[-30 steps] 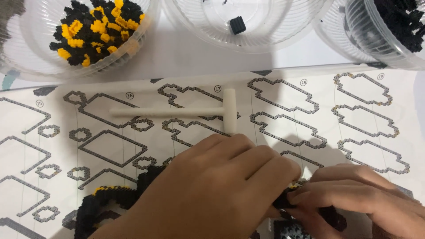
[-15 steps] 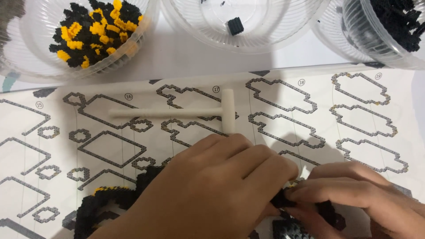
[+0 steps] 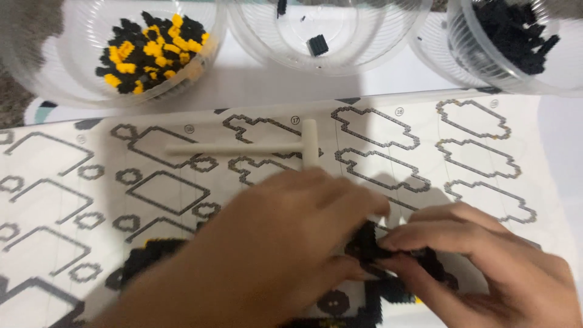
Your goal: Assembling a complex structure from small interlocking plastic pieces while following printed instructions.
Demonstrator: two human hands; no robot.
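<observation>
Over the white outline-printed sheet (image 3: 473, 158), left hand (image 3: 273, 255) and right hand (image 3: 480, 261), both grips pinching the black brick piece (image 3: 367, 243).

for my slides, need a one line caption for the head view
Left hand and right hand pinch a small black block piece over a printed pattern sheet.

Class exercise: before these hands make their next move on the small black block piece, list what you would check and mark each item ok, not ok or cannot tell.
1. Both hands on the black block piece: ok, left hand and right hand pinch it together.
2. Piece seated squarely: cannot tell, fingers hide it.
3. Instruction sheet flat and readable: ok.
4. Cream T-shaped tool within reach: ok, lying free on the sheet.
5. Black-and-yellow pieces in the bowl: ok, stocked.
6. Middle bowl stocked: not ok, nearly bare.
</observation>
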